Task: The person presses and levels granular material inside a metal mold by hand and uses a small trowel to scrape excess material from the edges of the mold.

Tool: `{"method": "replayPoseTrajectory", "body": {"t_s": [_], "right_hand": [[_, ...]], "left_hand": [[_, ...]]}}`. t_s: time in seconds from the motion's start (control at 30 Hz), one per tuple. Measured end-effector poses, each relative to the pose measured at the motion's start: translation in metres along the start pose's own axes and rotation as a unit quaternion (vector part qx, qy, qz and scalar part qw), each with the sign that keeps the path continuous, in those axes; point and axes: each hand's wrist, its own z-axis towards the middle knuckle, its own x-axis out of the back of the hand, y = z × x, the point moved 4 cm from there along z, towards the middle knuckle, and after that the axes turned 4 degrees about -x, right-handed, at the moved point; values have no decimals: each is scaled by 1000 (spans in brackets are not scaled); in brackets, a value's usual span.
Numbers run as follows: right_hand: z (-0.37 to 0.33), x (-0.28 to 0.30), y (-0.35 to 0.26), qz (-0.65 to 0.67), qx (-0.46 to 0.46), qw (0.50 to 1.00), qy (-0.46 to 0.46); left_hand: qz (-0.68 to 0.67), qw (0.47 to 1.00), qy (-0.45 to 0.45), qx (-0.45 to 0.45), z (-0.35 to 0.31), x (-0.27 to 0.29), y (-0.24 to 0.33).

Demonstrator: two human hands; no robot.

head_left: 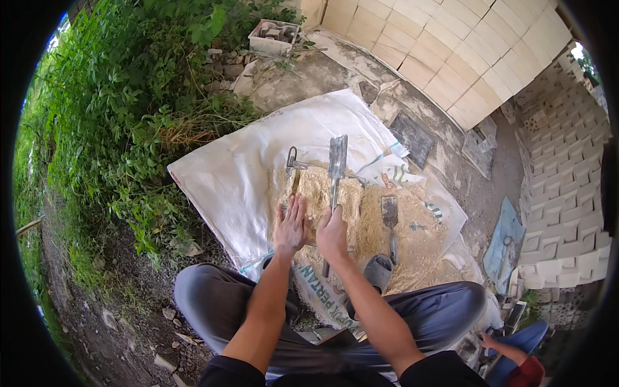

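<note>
the work in hand looks like carving: the right hand is wrapped around the handle of a flat-bladed chisel, blade pointing away, while the left hand lies flat with its fingers together on a sandy stone block resting on white sacks. a second chisel lies just right. any push likely needs the block pinned firm.

Dull metal chisel, grainy sawdust; matt, perhaps woven plastic sack
</note>
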Motion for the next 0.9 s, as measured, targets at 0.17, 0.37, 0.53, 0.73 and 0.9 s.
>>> {"method": "replayPoseTrajectory", "body": {"t_s": [0.17, 0.37, 0.53, 0.73, 0.9], "right_hand": [[3, -71, 117, -121, 84, 986, 74], [-5, -17, 64, -76, -15, 997, 9], [-4, -15, 44, -27, -52, 996, 63], [10, -51, 100, -170, -51, 984, -22], [5, 14, 9, -83, -60, 994, -26]], "left_hand": [[-32, 999, -7, 1, 5, -4, 12], [-53, 998, -15, 21, -4, -2, -2], [-53, 998, 5, 15, 1, -1, 2], [-41, 999, -1, 19, 0, -5, -3], [-54, 998, -11, 22, -4, 1, -1]]}}
